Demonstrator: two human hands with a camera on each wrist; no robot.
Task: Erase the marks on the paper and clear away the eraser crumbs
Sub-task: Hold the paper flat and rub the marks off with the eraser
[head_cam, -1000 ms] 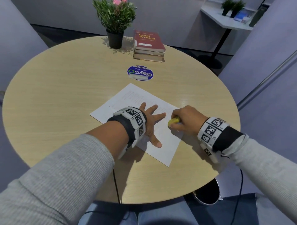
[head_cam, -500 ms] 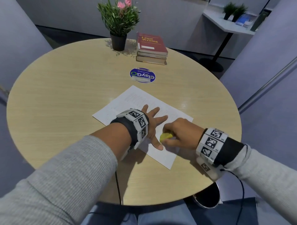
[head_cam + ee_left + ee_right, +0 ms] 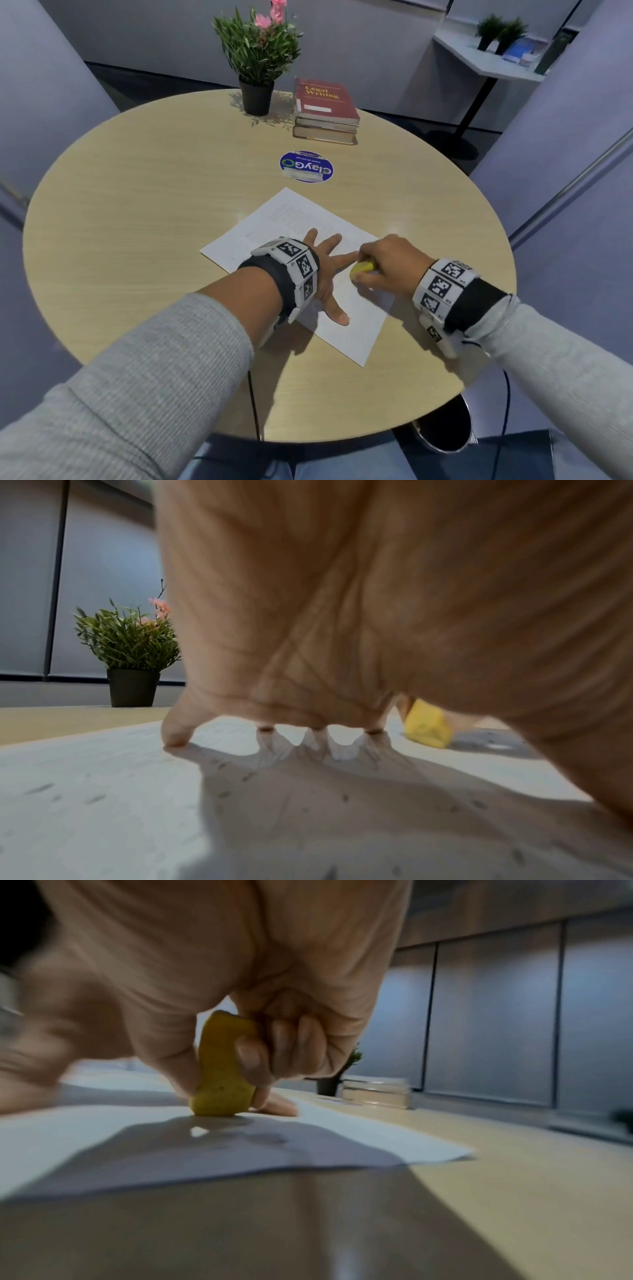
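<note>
A white sheet of paper (image 3: pixel 298 219) lies at an angle on the round wooden table (image 3: pixel 137 192). My left hand (image 3: pixel 329 270) presses flat on the sheet with its fingers spread. Just to its right, my right hand (image 3: pixel 383 263) grips a yellow eraser (image 3: pixel 362 267), whose lower end touches the paper. In the right wrist view the thumb and fingers pinch the eraser (image 3: pixel 221 1069) upright on the paper (image 3: pixel 342 1129). Dark crumbs (image 3: pixel 95 798) dot the paper (image 3: pixel 103 818) in the left wrist view, where the eraser (image 3: pixel 426 725) shows past the fingertips.
At the back of the table stand a potted plant (image 3: pixel 257 65) and a stack of books (image 3: pixel 325 109). A round blue sticker (image 3: pixel 306 167) sits beyond the paper. A dark bin (image 3: pixel 445 425) stands below the table's near right edge.
My right hand has slid the eraser to the left and back across the paper, ending close beside the left hand's fingers. The left hand stays pressed flat on the sheet.
</note>
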